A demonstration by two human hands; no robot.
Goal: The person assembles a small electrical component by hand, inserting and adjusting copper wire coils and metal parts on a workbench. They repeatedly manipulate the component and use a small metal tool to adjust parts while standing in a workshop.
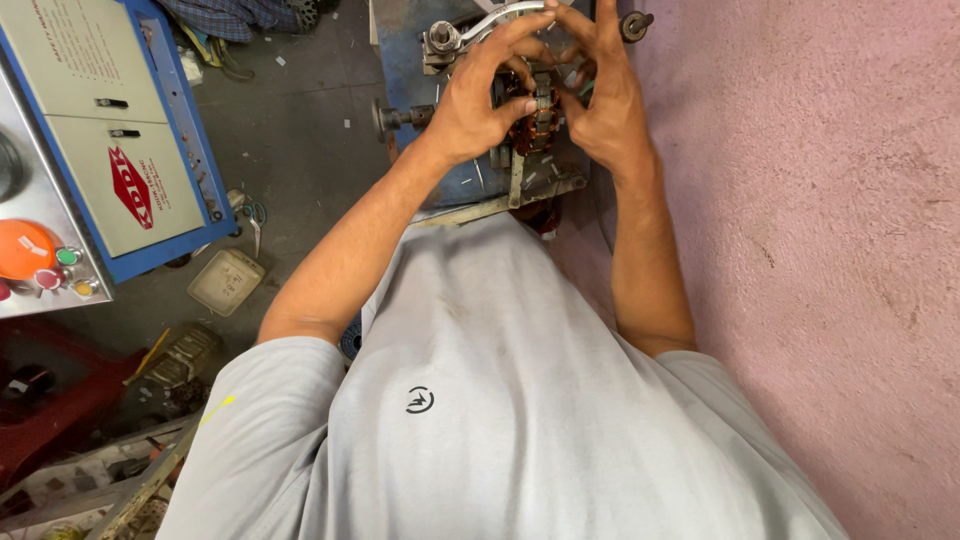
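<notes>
Against the blue metal machine (pixel 415 60), both hands' fingers (pixel 520 40) cup a copper-wound core (pixel 530 125).

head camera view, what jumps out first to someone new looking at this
Both hands meet at the top centre: the left hand and right hand cup a copper-wound motor armature held in a blue metal fixture. At the far left stands a blue-framed control cabinet with an orange knob, and a pink wall fills the right side.

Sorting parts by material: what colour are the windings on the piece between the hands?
Coppery orange-brown windings, seen in the head view.
</notes>
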